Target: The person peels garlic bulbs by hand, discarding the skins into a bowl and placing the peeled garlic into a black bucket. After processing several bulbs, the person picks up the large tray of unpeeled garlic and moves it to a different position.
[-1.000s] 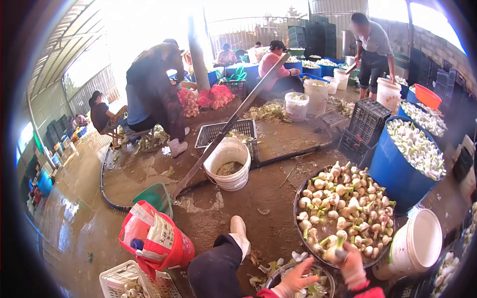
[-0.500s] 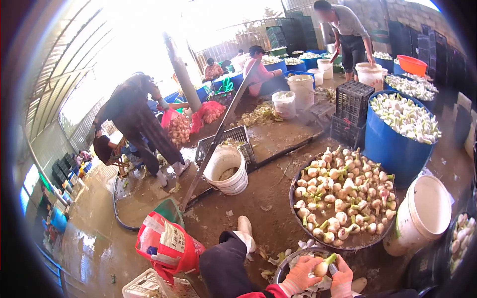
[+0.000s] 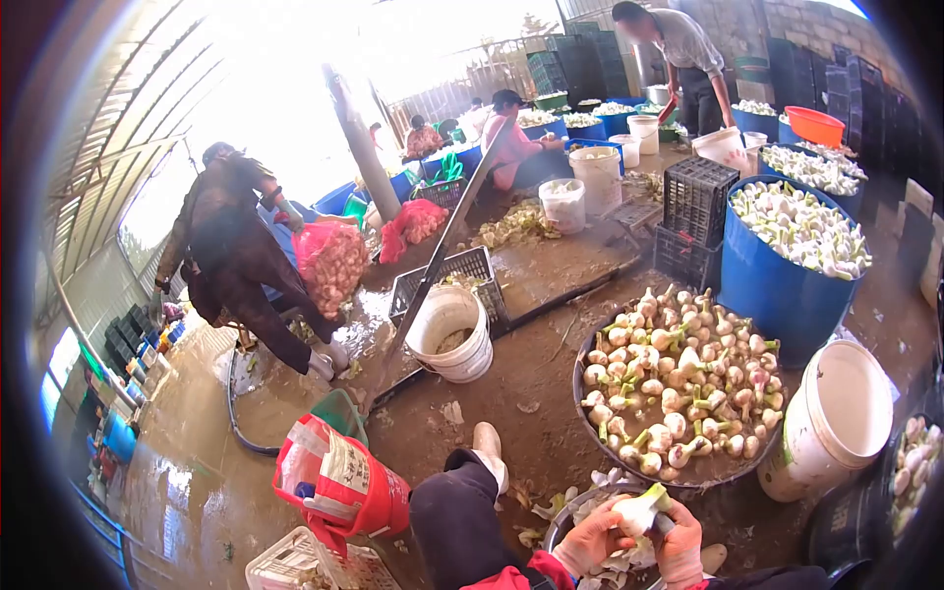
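My left hand (image 3: 594, 539), in an orange-pink glove, is closed around a garlic bulb (image 3: 637, 513) with a short green stem. The bulb looks white and lies tilted, its stem towards the upper right. Against the bulb's right side, my right hand (image 3: 679, 551), also gloved, grips a small knife (image 3: 664, 523), mostly hidden by the fingers. Below both hands stands a basin (image 3: 557, 531) with garlic skins (image 3: 615, 560) in it. Just beyond is a wide dark tub (image 3: 582, 418) heaped with unpeeled-looking garlic bulbs (image 3: 678, 383).
A white bucket (image 3: 844, 413) and a blue barrel of garlic (image 3: 777, 295) stand right. Left are a red bag-lined bucket (image 3: 379, 492) and a white crate (image 3: 285, 560). A slanted post (image 3: 433, 261) crosses ahead. Several people work beyond; one person (image 3: 231, 236) carries a net sack (image 3: 329, 261).
The garlic bulb has been raised and turned, showing a whiter surface. The person at left has stepped left and lifted the net sack. The person at the back right has tilted a white bucket.
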The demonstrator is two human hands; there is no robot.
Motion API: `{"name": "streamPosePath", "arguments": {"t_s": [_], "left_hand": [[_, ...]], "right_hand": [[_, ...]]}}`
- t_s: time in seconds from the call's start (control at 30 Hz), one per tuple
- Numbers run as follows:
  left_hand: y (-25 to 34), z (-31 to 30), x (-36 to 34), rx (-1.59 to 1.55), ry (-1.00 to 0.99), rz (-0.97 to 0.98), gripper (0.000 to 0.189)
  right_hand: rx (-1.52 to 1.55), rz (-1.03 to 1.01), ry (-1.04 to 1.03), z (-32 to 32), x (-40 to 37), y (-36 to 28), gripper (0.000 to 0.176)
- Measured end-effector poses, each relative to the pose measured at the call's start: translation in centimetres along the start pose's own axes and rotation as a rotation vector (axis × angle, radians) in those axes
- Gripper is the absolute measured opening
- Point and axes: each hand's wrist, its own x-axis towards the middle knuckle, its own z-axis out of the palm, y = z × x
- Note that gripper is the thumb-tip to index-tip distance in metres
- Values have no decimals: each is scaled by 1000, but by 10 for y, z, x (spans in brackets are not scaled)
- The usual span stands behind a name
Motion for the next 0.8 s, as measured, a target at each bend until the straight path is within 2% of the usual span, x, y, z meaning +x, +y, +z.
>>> {"name": "streamPosePath", "arguments": {"t_s": [0.03,0.1,0.17,0.2,0.23,0.3,0.37,0.43,0.5,0.57,0.63,0.67,0.7,0.77,0.8], "left_hand": [[-1,-11,1,-18,4,26,61],[-2,-17,-2,-45,11,42,63],[-1,-13,-3,291,148,33,66],[1,-8,-3,398,118,46,70],[0,-4,-4,356,108,72,71],[3,-9,-2,132,52,-59,71],[2,-32,1,-114,7,-198,64],[-10,-40,14,17,491,-56,58],[-5,-35,7,143,636,-32,56],[-8,-29,-4,112,609,-2,57],[-15,-13,-14,267,416,282,65],[-18,-6,-12,330,366,395,70],[-18,-12,-10,333,370,393,70],[-12,-21,-2,557,345,484,71],[-7,-18,-1,398,394,463,64]], "right_hand": [[328,154,-2,4,0,-3,29],[293,157,-23,3,4,9,29],[227,158,-35,-7,8,34,30],[-7,-7,-37,-5,8,39,28],[198,69,22,-6,5,44,27],[190,64,103,1,1,34,25],[396,282,131,5,-7,24,22],[65,-44,158,5,-4,45,27],[264,16,221,10,-5,49,28],[176,41,279,7,-5,48,28],[-30,60,223,8,-5,44,28],[-258,-36,163,9,-3,50,26],[-254,-32,163,13,-9,55,26],[-186,63,-71,21,-19,58,24],[-232,50,-112,19,-18,56,24]]}}
